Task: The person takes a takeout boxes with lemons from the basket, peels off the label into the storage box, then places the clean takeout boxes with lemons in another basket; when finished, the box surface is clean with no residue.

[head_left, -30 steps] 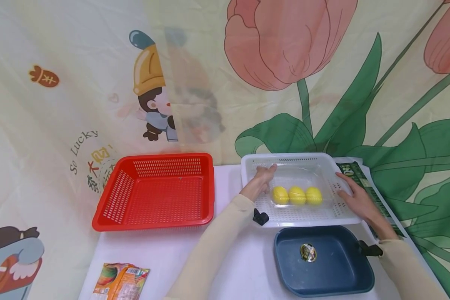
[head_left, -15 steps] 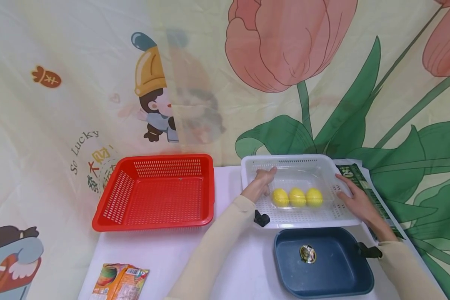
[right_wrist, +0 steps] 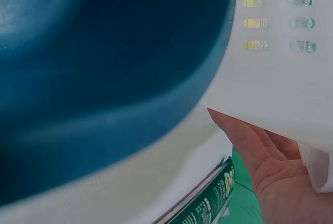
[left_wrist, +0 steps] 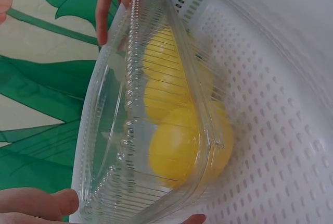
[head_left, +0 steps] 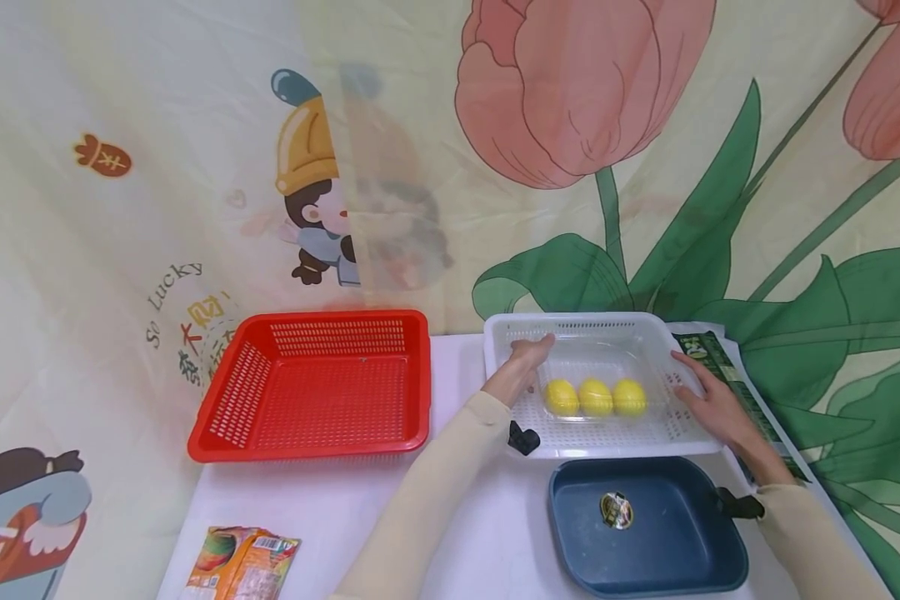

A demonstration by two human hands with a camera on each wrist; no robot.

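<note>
In the head view a white perforated basket (head_left: 570, 437) stands at the table's back right. Inside it lies a clear plastic container (head_left: 600, 354) with three yellow, lemon-like fruits (head_left: 596, 398) in a row. My left hand (head_left: 521, 362) reaches into the basket and grips the container's left end; the left wrist view shows the thumb (left_wrist: 65, 201) and one fingertip (left_wrist: 196, 219) on either side of that end. At the opposite side my right hand (head_left: 720, 408) holds the basket's right wall. The right wrist view shows its palm (right_wrist: 283, 190), with the fingertips partly hidden behind the basket.
A red perforated basket (head_left: 330, 400) stands at the back left. In front of the white basket is a dark blue tub (head_left: 667, 533) with a round sticker (head_left: 617, 510). An orange food packet (head_left: 243, 562) lies front left; a green printed package (head_left: 720, 350) lies far right.
The head view has tilted slightly, so everything appears a little lower. Both hands, the container and the baskets otherwise keep their places.
</note>
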